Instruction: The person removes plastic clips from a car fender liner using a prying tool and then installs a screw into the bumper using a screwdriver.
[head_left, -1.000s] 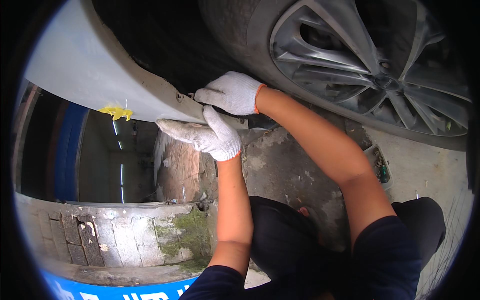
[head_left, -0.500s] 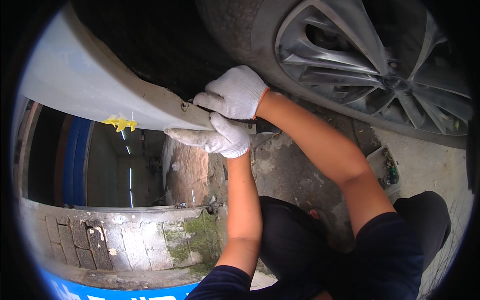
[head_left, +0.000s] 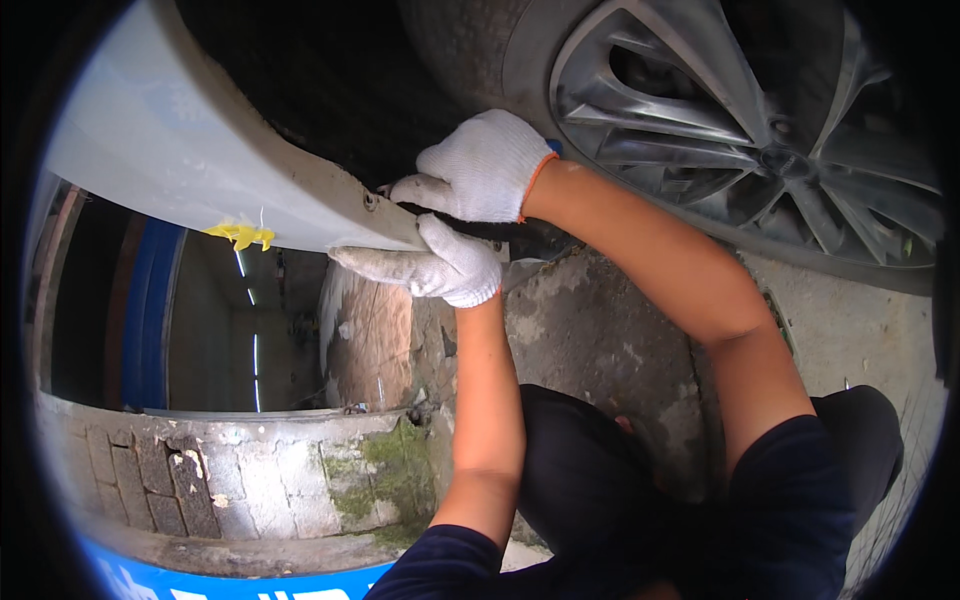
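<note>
Nudged right hand [head_left: 485, 168] up, curled by the pale panel [head_left: 215, 160], couldn't tell if gripping. Kept left hand [head_left: 440, 266] clamped on that edge. Blocked most of the tray [head_left: 784, 322], couldn't see inside. Had a dark gap [head_left: 340, 90] before the tire [head_left: 525, 70].

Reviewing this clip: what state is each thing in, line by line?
Pale panel: marked, bolt hole exposed
Left hand: gloved, against panel edge, grip unclear
Right hand: gloved, bent at panel edge, grip unclear
Yellow patch: ragged-edged
Wheel: spokes exposed
Block wall: partly mossy
Light strip: lit
</note>
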